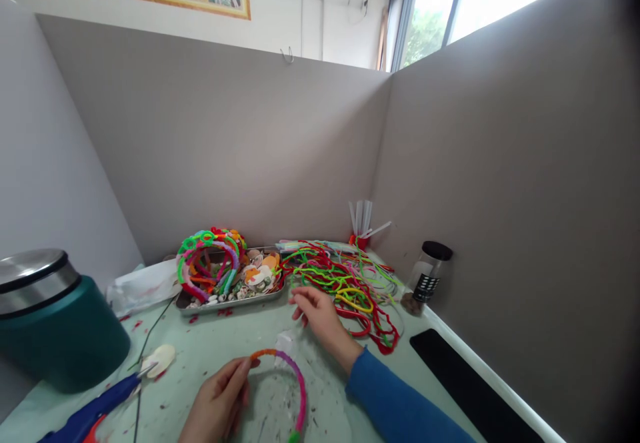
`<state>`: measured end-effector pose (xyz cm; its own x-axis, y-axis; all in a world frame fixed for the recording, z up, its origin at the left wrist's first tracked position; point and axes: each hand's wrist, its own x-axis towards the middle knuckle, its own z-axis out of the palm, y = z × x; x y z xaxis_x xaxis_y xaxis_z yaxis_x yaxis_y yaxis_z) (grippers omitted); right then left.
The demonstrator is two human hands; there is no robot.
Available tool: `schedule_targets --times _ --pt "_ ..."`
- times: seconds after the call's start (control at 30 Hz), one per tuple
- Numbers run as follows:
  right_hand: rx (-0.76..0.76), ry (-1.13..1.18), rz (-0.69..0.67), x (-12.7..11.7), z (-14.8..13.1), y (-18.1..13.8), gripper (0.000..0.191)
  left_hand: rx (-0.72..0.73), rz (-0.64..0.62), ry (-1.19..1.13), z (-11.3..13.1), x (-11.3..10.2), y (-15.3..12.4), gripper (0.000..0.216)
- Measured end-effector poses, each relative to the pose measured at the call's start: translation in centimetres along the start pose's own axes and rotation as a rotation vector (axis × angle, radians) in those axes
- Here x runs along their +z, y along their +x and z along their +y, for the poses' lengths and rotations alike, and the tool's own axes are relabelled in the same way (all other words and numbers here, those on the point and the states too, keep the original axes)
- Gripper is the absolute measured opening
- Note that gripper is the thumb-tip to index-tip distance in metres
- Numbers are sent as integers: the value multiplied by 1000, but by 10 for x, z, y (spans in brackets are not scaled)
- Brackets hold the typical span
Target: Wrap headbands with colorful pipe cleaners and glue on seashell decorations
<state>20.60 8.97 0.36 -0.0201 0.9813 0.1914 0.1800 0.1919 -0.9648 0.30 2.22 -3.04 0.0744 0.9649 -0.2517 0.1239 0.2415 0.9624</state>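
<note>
My left hand (217, 403) is closed on one end of a curved headband (295, 376) wrapped in orange, purple and pink fuzzy wire, holding it just above the table. My right hand (320, 316), in a blue sleeve, reaches toward the loose pile of coloured pipe cleaners (350, 283); its fingers are curled close together and whether they pinch anything is unclear. A small clear scrap (284, 343) lies between the hands.
A metal tray (187, 304) holds finished wrapped headbands (210, 263) and shells. A blue glue gun (95, 409) lies front left beside a teal pot (55, 323). A dark-lidded jar (427, 276), a black mat (465, 389) and grey partition walls bound the right.
</note>
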Motion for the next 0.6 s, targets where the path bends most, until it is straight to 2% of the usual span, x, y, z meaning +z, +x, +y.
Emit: schedule_targets --times 0.07,0.17,0.27,0.37,0.5,0.6 --pt "-56 -498 89 -9 -3 16 29 4 -3 1 1 0 0 62" --pt "-35 -753 122 -16 -4 37 18 10 -14 7 2 1 -1 61" --pt "-7 -809 114 -15 -2 49 9 10 -14 16 6 1 -3 60" --pt "-38 -780 121 -15 -8 57 13 21 -11 5 11 2 -6 57" --pt "-122 -601 149 -21 -44 66 26 40 -7 -21 16 3 -11 51" --pt "-157 -413 122 -22 -78 58 36 59 -1 -66 18 3 -14 47"
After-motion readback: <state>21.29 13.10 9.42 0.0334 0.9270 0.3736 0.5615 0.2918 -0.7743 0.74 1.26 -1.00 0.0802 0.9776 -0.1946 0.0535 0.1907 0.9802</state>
